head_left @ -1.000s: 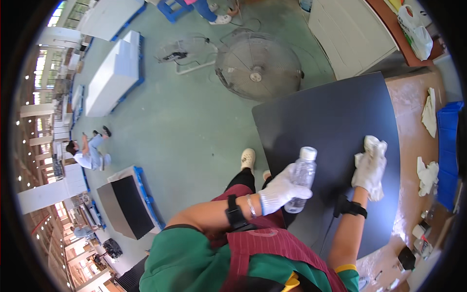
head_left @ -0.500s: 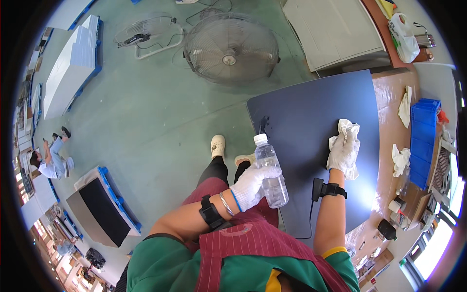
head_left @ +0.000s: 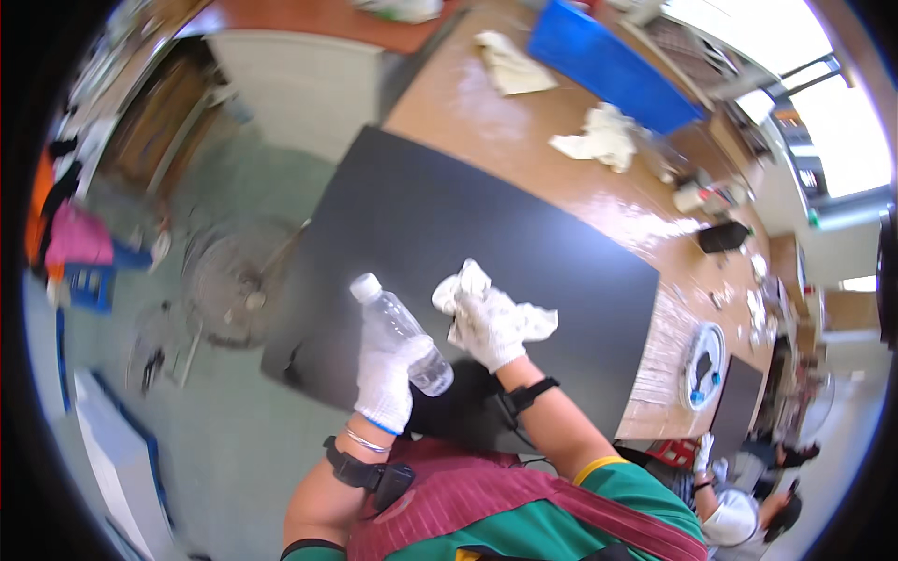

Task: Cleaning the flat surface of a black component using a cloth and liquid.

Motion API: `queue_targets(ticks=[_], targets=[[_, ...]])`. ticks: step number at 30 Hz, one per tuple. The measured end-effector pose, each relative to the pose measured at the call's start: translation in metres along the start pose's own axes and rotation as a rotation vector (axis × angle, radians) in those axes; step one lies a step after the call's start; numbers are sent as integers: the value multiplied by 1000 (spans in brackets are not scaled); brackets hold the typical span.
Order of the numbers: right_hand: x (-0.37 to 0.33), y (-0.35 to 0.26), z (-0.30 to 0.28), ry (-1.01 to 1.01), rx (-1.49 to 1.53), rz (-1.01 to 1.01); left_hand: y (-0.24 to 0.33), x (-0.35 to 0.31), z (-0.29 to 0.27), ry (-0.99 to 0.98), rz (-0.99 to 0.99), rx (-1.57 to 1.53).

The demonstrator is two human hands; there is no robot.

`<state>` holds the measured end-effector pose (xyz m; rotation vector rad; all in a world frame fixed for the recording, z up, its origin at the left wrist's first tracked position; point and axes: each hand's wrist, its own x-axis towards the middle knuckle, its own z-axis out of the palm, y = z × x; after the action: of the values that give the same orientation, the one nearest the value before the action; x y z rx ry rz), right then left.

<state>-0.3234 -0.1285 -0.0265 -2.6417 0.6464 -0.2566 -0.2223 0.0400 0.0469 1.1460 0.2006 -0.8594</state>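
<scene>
My left hand [head_left: 382, 379], in a white knit glove, is closed round a clear plastic bottle [head_left: 400, 320] with a white cap. Clear liquid shows inside the tilted bottle, held over the near left part of a dark grey flat panel [head_left: 477, 215]. A crumpled white cloth [head_left: 535, 323] is bunched under my right hand [head_left: 491, 329], also gloved, whose fingers close on it at the panel's near middle. Near the panel's left corner lies a small dark wet patch [head_left: 292, 360]. Straps with black devices sit on both my wrists.
The panel lies on a brown-covered table [head_left: 505, 122]. Beyond it are a blue bin [head_left: 608, 65], a white rag [head_left: 603, 138], a cream cloth [head_left: 513, 64] and a black bottle [head_left: 723, 237]. A round white tray [head_left: 702, 365] sits right. A floor fan [head_left: 234, 285] stands left; a co-worker [head_left: 739, 514] is lower right.
My view has swung to the right, bringing more of the table and a co-worker into sight. The right hand with the cloth is now nearer the bottle, which my left hand still holds.
</scene>
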Motion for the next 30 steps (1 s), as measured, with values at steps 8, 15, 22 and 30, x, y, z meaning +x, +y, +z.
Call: queue_targets(ticks=[8,15,22,30], targets=[[-105,131,-69,409,-184,434,-22,136,201,-302,196,411],[-100,129,-82,332,-165,596,-41,224,305,-68,657,800],[-99,140,-79,394,-210,516,-43,242,302,-107,582,837],[-93,154,-72,316,-14,458,-66,108,152,-348,699,1013]])
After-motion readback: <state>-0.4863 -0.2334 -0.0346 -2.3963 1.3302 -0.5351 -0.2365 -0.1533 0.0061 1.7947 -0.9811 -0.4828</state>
